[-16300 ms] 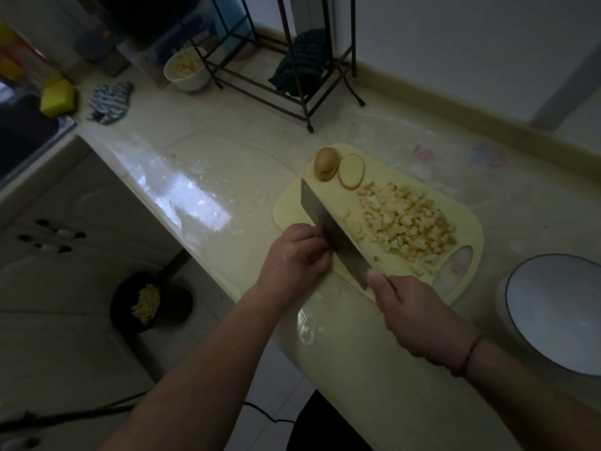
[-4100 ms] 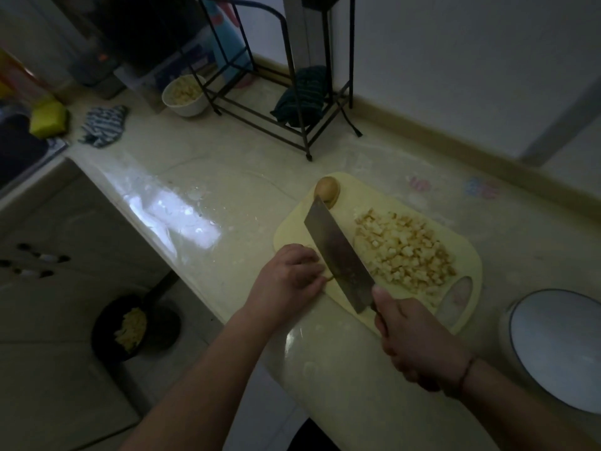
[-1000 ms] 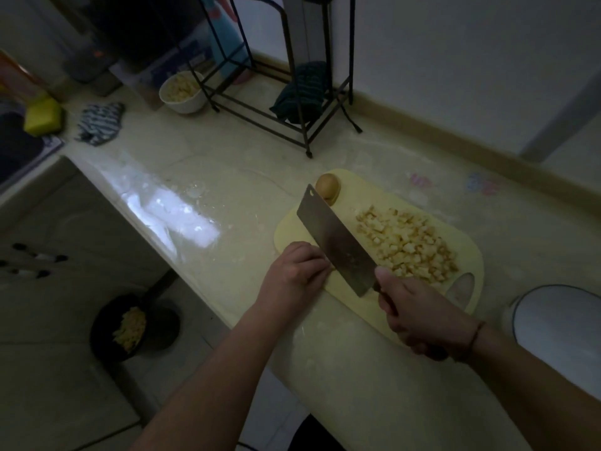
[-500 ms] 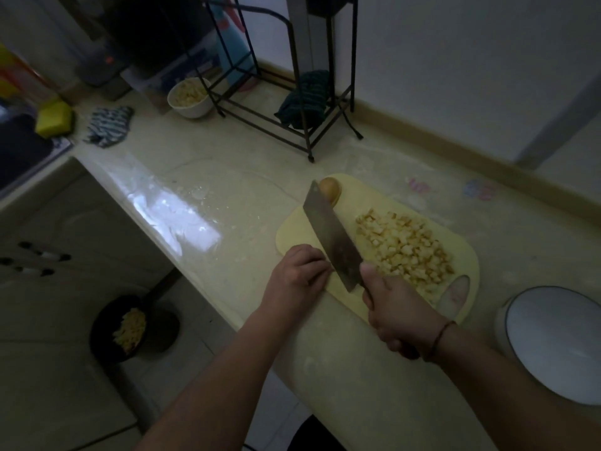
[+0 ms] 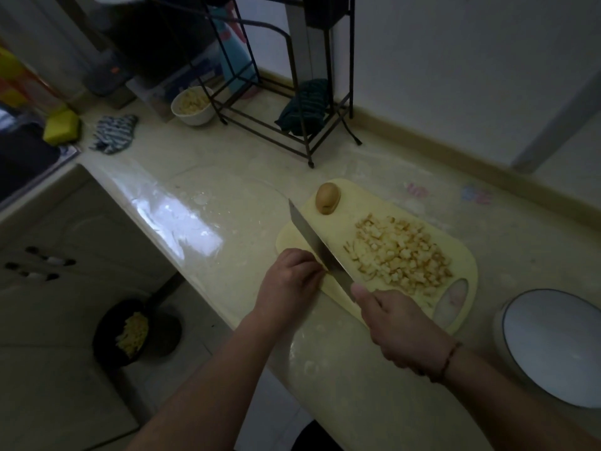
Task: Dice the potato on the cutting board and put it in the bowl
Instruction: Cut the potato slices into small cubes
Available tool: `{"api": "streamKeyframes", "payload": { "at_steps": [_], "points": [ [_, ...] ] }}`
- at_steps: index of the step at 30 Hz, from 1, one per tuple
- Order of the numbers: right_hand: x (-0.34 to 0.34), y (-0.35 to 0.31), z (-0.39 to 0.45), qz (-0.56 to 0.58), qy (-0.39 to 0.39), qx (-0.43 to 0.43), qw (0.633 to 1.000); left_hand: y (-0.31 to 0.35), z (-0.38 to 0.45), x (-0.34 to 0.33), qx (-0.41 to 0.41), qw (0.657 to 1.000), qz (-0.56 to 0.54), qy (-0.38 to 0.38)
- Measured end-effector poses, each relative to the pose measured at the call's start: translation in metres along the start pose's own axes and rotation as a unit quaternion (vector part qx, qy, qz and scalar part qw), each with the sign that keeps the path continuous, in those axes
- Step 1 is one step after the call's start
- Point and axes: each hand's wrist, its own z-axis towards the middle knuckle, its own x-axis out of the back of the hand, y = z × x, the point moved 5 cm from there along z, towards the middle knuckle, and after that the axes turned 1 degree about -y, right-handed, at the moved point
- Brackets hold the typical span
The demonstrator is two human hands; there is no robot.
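My right hand [image 5: 401, 330] grips the handle of a cleaver [image 5: 317, 245], thumb laid up beside the blade; the handle itself is hidden under my fingers. The blade stands on edge across the near left part of the yellow cutting board [image 5: 357, 203], its tip pointing away from me. My left hand [image 5: 289, 283] rests on the board's near left corner with fingers curled, knuckles just beside the flat of the blade. A sliver of pale potato seems to show at my fingertips, but I cannot tell how they hold it.

To the right of the blade lies a heap of diced potato [image 5: 401, 252], spread over the middle of the board. An uncut potato end [image 5: 327, 197], skin on, sits at the board's far corner, apart from the heap. The white bowl with a dark rim [image 5: 553, 345] stands on the counter [image 5: 227, 177] to the right of the board, near its handle hole.

A black wire rack [image 5: 283, 102] stands at the back of the counter, a small bowl of cut pieces [image 5: 193, 105] just beside it.
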Motion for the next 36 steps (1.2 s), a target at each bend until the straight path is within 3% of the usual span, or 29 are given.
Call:
{"api": "streamKeyframes", "payload": {
  "at_steps": [18, 24, 29, 34, 36],
  "points": [
    [-0.006, 0.003, 0.009, -0.102, 0.009, 0.014, 0.995, -0.002, 0.002, -0.004, -0.014, 1.000, -0.026, -0.010],
    [0.009, 0.018, 0.016, 0.105, -0.058, -0.095, 0.988, -0.002, 0.004, -0.002, -0.040, 0.999, -0.025, -0.008],
    [0.001, 0.013, 0.012, 0.033, -0.042, -0.034, 0.998, -0.002, 0.003, 0.001, -0.007, 0.999, -0.036, -0.017],
    [-0.007, 0.000, 0.005, -0.089, 0.003, 0.033, 0.995, 0.006, 0.000, 0.040, 0.006, 0.993, -0.019, 0.114],
    [-0.010, -0.004, 0.002, -0.104, 0.011, 0.046, 0.993, 0.015, 0.008, 0.050, -0.033, 0.995, -0.002, 0.096]
  ]
}}
